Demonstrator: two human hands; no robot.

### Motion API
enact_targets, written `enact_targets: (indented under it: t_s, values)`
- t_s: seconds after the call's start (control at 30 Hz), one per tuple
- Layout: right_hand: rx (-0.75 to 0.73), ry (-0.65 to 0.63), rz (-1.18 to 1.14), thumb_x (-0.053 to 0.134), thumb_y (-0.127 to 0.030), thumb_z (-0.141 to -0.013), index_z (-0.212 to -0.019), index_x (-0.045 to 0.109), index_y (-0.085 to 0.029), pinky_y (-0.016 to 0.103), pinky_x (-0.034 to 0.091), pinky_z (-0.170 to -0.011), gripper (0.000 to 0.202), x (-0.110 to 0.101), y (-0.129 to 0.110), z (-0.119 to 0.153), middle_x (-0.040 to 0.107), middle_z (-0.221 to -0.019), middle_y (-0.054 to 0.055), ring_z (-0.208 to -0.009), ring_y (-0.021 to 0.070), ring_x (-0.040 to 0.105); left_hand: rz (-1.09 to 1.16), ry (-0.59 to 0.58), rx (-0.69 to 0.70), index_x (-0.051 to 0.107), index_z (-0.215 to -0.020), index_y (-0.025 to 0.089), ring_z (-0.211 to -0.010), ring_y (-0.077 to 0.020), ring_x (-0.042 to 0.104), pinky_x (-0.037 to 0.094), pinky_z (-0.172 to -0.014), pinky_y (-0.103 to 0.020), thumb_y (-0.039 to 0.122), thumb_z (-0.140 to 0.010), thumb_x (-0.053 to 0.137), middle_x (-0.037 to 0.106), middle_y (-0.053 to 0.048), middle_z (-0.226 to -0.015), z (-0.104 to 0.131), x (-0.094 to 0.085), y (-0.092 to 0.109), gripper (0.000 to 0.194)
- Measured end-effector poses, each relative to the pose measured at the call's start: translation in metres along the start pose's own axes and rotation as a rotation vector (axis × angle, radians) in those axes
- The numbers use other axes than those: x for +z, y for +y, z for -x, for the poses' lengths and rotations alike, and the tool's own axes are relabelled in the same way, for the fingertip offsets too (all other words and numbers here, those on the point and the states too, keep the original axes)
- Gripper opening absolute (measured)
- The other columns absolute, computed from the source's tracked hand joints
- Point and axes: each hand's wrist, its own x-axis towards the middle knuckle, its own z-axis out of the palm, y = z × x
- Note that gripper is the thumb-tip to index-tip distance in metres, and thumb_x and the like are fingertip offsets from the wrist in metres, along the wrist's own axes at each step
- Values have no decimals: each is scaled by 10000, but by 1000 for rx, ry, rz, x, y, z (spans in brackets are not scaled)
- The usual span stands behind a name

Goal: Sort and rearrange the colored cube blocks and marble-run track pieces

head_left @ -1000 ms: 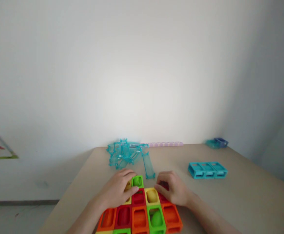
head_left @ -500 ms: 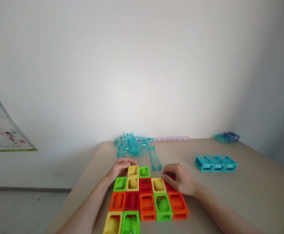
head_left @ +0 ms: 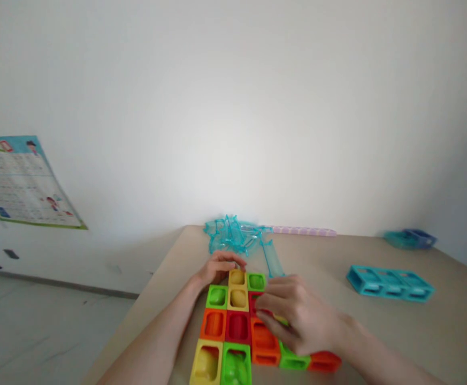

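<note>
Hollow plastic blocks in yellow, green, red and orange sit joined in a flat, stepped sheet on the table. My left hand [head_left: 218,267] is at its far left corner, fingers bent around the far side of a yellow block [head_left: 238,277]. My right hand [head_left: 295,315] lies over the right part of the sheet, somewhat blurred. Its thumb and forefinger are close together at a red block [head_left: 253,300] and an orange block [head_left: 264,339]. Whatever its fingertips grip is hidden. The hand also covers much of a green block [head_left: 293,359] and another orange block [head_left: 324,361].
Clear blue plastic pieces [head_left: 233,235] are heaped behind the blocks, with one strip [head_left: 272,259] nearer. A patterned lilac bar [head_left: 305,231] lies along the wall. To the right are a turquoise three-cell frame [head_left: 389,283] and a dark blue piece [head_left: 420,238].
My right hand has come off the sheet's right edge and moved left over the blocks. My left hand keeps its place at the far corner. The whole view has shifted left.
</note>
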Motion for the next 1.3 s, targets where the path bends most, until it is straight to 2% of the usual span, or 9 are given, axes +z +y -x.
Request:
enact_targets:
  t_s: [0.17, 0.33, 0.6, 0.77, 0.97, 1.07, 1.13, 1.23, 1.3]
  values:
    - [-65, 6, -87, 499, -167, -842, -785, 599, -199, 251, 349, -588, 120, 23, 6, -38, 623, -693, 15, -621, 137, 541, -16, -9, 22, 733, -901, 123, -709, -198, 623, 449, -663, -295, 289, -642, 708, 703, -80, -816, 1, 1, 0, 309]
    - [-5, 5, -58, 470, -130, -837, -709, 545, -195, 241, 339, -581, 162, 47, 16, -39, 623, -683, 4, -604, 130, 536, -65, 21, 60, 737, -914, 114, -689, -164, 610, 427, -629, -249, 244, -639, 726, 701, -73, -800, -2, -2, -5, 304]
    - [501, 404, -46, 356, -147, -906, -975, 576, -201, 247, 383, -679, 237, 45, 28, -33, 677, -883, 50, -776, 170, 617, -13, 41, 65, 741, -900, 126, -627, -164, 611, 445, -604, -267, 222, -651, 679, 706, -68, -774, -5, -1, -9, 274]
    - [522, 117, 76, 410, -155, -874, -903, 608, -186, 257, 353, -628, 203, 50, 28, -36, 677, -773, 55, -727, 187, 631, 4, 34, 53, 743, -910, 132, -675, -181, 633, 467, -650, -287, 215, -662, 675, 711, -70, -803, -5, -2, -10, 270]
    - [493, 96, 150, 414, -165, -870, -954, 594, -189, 268, 333, -594, 201, 53, 29, -35, 655, -744, 59, -679, 190, 600, -6, 47, 56, 745, -896, 145, -692, -192, 637, 468, -665, -301, 199, -655, 677, 716, -63, -793, -7, -3, -13, 256]
    - [408, 123, 161, 433, -156, -859, -889, 589, -170, 284, 362, -637, 160, 45, 22, -36, 646, -778, 71, -731, 201, 566, -26, 74, 64, 745, -870, 134, -678, -184, 625, 460, -660, -293, 184, -655, 678, 716, -58, -777, -6, -2, -11, 231]
    - [232, 143, 139, 444, -147, -861, -924, 590, -156, 309, 389, -746, 160, 38, 13, -38, 649, -912, 95, -859, 217, 541, -43, 95, 75, 744, -841, 131, -679, -177, 613, 450, -660, -283, 170, -652, 684, 714, -50, -765, -5, 0, -8, 202]
    - [-120, 83, 52, 476, -163, -879, -1152, 549, -171, 343, 343, -940, 282, 32, -4, -42, 591, -1191, 93, -1028, 213, 478, -82, 98, 71, 742, -827, 113, -677, -172, 603, 440, -646, -270, 183, -660, 693, 706, -54, -752, -3, 3, -2, 188]
    - [-249, 10, 9, 470, -178, -915, -1277, 478, -208, 326, 325, -971, 364, 30, -13, -43, 553, -1285, 57, -1034, 187, 471, -103, 87, 56, 738, -845, 100, -634, -159, 595, 431, -605, -259, 219, -672, 684, 697, -63, -739, -2, 4, 0, 217]
